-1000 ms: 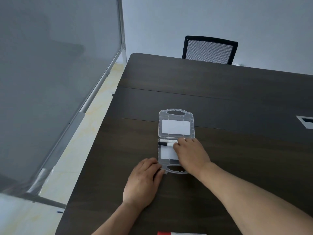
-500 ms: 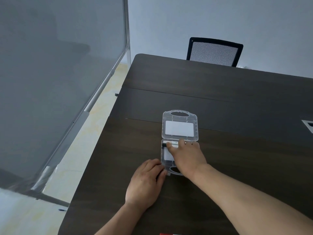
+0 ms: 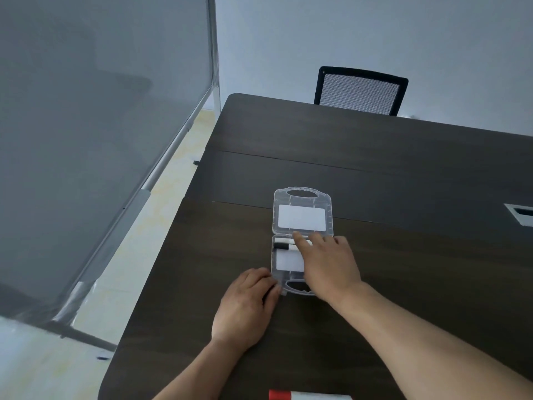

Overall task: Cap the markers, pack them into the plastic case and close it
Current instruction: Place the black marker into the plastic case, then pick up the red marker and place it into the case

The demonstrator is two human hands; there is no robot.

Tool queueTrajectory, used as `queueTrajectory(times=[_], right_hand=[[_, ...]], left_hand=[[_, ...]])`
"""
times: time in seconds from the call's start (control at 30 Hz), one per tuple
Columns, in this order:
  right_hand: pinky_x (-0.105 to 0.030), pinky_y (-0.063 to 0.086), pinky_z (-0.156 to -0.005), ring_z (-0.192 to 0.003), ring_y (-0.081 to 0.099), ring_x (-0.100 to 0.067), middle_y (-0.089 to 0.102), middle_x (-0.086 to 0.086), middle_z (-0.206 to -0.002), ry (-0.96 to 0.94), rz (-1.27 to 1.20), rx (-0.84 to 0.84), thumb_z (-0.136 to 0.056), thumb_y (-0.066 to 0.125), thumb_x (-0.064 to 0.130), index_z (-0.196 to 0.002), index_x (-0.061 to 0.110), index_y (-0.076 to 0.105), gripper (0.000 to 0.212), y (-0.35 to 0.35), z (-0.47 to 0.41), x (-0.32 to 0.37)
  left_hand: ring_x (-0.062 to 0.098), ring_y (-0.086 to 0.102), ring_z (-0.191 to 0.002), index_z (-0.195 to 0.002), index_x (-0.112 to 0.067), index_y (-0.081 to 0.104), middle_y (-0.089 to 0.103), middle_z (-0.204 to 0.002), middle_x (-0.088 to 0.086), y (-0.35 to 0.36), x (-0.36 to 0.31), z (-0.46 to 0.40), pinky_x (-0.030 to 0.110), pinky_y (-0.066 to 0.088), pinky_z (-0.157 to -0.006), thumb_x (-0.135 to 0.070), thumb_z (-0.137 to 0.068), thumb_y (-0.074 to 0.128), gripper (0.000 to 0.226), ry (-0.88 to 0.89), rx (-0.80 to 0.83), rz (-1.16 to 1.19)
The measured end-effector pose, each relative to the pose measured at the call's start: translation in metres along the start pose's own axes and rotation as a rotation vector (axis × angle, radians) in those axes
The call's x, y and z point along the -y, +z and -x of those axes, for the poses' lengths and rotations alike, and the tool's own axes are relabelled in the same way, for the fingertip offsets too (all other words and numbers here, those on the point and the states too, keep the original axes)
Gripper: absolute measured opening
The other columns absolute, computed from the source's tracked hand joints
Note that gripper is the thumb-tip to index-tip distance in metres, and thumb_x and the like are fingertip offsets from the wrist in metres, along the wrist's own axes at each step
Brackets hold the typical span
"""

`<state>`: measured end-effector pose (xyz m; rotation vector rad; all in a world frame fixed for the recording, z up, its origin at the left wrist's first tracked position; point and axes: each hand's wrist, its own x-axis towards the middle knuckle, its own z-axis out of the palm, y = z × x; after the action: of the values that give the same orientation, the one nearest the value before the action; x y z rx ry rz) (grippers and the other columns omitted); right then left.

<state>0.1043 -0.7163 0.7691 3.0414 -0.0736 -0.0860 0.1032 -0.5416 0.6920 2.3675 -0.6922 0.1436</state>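
Note:
A clear plastic case (image 3: 302,197) lies open flat on the dark table, lid half away from me, each half bearing a white label. A black-capped white marker (image 3: 284,245) lies crosswise in the near half by the hinge. My right hand (image 3: 328,264) rests over the near half, fingers spread, fingertips on the marker's right part and the hinge. My left hand (image 3: 248,307) lies flat on the table, fingertips against the case's near left corner. A second marker with a red cap (image 3: 308,395) peeks in at the bottom edge.
The dark wooden table (image 3: 375,174) stretches away to the right, with a cable port (image 3: 522,213) at the far right. A black mesh chair (image 3: 360,90) stands behind it. A large whiteboard on a stand (image 3: 86,140) fills the left side, beyond the table's left edge.
My right hand slid forward over the near half and its fingers spread out past the marker toward the hinge. The black marker now lies in the case. My left hand stays at the corner.

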Motion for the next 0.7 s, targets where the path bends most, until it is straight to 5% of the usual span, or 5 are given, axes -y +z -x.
queueTrajectory(times=[0.2,0.43,0.7], right_hand=[[-0.029,0.044,-0.092,-0.107,0.053,-0.012,0.056,0.004,-0.123,-0.178,-0.322,-0.03,-0.092,0.053,0.03,-0.129,0.025,0.049,0.037,-0.011,0.069,-0.003],[-0.02,0.046,-0.086,-0.101,0.05,0.001,0.057,0.015,-0.112,-0.333,-0.415,0.117,-0.084,0.051,0.061,-0.116,0.036,0.055,0.042,0.027,0.17,-0.001],[-0.019,0.05,-0.071,-0.079,0.055,-0.004,0.062,0.016,-0.088,-0.463,-0.362,0.005,-0.079,0.059,0.039,-0.1,0.034,0.057,0.022,0.061,0.183,-0.002]], left_hand=[[0.008,0.052,-0.106,-0.101,-0.024,0.067,0.063,-0.111,-0.009,-0.003,-0.003,-0.003,0.021,0.041,-0.092,-0.037,-0.091,0.051,0.023,-0.008,0.022,0.012],[0.009,0.05,-0.111,-0.105,-0.024,0.066,0.061,-0.115,-0.009,-0.005,-0.003,-0.001,0.022,0.037,-0.095,-0.039,-0.092,0.05,0.026,-0.036,0.055,0.001],[0.008,0.051,-0.109,-0.104,-0.024,0.067,0.063,-0.113,-0.01,-0.007,-0.006,0.002,0.017,0.034,-0.093,-0.037,-0.091,0.053,0.023,-0.029,0.034,0.001]])
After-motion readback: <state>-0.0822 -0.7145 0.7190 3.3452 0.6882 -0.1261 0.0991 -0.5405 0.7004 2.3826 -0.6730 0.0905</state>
